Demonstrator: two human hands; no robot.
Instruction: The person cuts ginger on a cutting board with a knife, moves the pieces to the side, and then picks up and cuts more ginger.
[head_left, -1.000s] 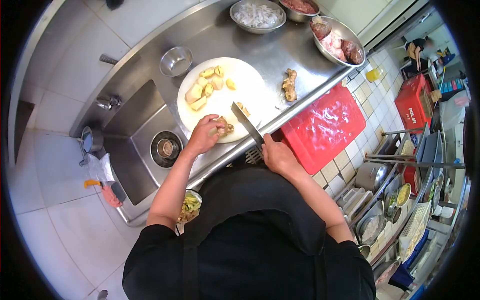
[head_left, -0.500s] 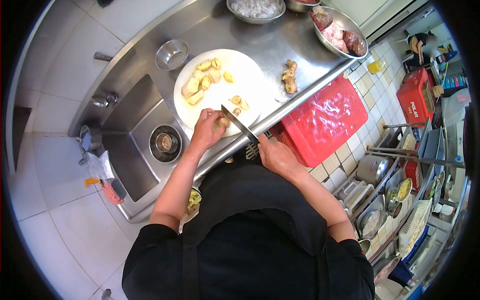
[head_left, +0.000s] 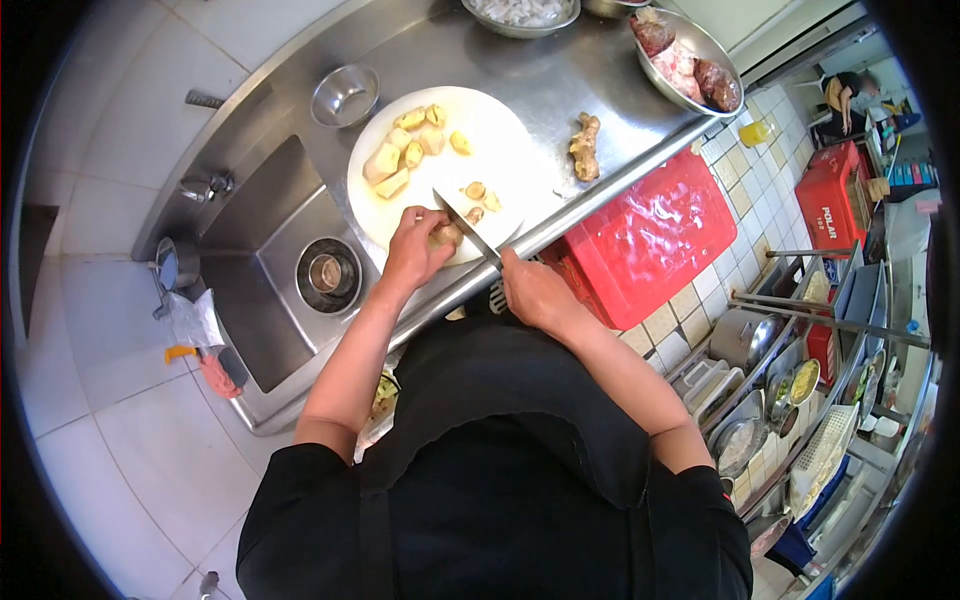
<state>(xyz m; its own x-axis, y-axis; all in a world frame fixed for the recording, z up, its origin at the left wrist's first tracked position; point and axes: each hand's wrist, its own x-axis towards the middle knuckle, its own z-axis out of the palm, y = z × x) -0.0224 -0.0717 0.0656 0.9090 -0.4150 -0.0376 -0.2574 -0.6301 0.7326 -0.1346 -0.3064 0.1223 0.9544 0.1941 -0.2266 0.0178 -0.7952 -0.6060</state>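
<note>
A round white cutting board (head_left: 500,140) lies on the steel counter. My left hand (head_left: 415,245) grips a piece of ginger (head_left: 446,235) near the board's front edge. My right hand (head_left: 535,288) is closed round the handle of a knife (head_left: 468,229), whose blade lies against the right side of that piece. Small cut bits (head_left: 476,190) rest just beyond the blade. Several peeled yellow chunks (head_left: 384,161) are grouped at the board's upper left. A whole ginger root (head_left: 584,147) sits on the counter right of the board.
A sink (head_left: 262,235) with metal bowls (head_left: 328,275) is at the left. An empty steel bowl (head_left: 345,96) stands behind the board; a bowl of meat (head_left: 688,62) is at the back right. A red lid (head_left: 650,240) lies below the counter edge. A person (head_left: 845,100) is far right.
Since the first frame, the knife has moved left against the held ginger, and more cut bits lie beside the blade. The view has shifted slightly.
</note>
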